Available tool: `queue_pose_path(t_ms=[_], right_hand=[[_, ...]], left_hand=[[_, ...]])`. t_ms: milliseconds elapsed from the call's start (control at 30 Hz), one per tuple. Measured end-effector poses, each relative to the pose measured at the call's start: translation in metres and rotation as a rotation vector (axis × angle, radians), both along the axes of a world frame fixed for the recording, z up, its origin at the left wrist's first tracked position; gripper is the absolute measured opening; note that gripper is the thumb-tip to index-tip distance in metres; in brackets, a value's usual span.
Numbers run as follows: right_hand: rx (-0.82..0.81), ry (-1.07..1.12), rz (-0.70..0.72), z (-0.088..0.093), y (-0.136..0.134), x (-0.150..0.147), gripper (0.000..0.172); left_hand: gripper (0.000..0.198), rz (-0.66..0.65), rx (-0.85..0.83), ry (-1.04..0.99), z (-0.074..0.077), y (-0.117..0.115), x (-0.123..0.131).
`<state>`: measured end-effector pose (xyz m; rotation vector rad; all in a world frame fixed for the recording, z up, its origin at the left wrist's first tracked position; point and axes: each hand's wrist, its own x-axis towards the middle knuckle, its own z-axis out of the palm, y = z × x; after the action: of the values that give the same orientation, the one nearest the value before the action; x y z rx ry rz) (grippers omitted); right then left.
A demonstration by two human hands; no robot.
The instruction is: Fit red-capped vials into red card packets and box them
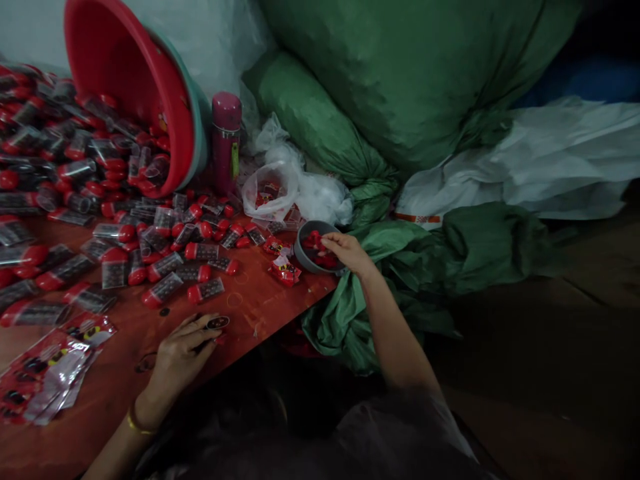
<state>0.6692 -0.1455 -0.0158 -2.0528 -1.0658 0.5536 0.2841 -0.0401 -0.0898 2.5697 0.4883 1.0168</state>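
Observation:
My left hand point(185, 350) is over the red table point(250, 313), its fingers wrapped round a small clear tube point(218, 323) whose open end faces up. My right hand point(345, 252) reaches over the rim of a grey bowl point(320, 263) at the table's right edge. Small red pieces point(314, 241) lie in the bowl. The right fingertips are pressed together at these pieces; what they pinch, if anything, is too small to name. Red printed packets point(285, 272) lie just left of the bowl.
Many clear tubes with red caps point(165, 288) cover the left. A red tub point(173, 87) lies tipped behind them, beside a pink flask point(227, 143). Flat printed sheets point(55, 373) lie front left. Green sacks point(425, 73) and a plastic bag point(270, 190) stand behind.

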Motion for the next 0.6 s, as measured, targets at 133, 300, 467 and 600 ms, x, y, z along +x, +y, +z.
queue_pose_path(t_ms=[133, 300, 467, 600], right_hand=[[0.24, 0.427, -0.03, 0.003, -0.01, -0.011, 0.042], [0.322, 0.544, 0.049, 0.008, -0.011, -0.04, 0.039], [0.381, 0.59, 0.17, 0.001, -0.005, -0.074, 0.039], [0.404, 0.475, 0.162, -0.013, 0.004, -0.103, 0.041]], left_hand=[[0.016, -0.012, -0.042, -0.005, 0.0, 0.0, -0.001], [0.015, -0.008, -0.08, 0.009, 0.0, -0.001, -0.002], [0.014, 0.011, -0.103, -0.004, -0.004, -0.002, -0.001], [0.014, -0.005, -0.16, 0.034, -0.005, -0.004, -0.001]])
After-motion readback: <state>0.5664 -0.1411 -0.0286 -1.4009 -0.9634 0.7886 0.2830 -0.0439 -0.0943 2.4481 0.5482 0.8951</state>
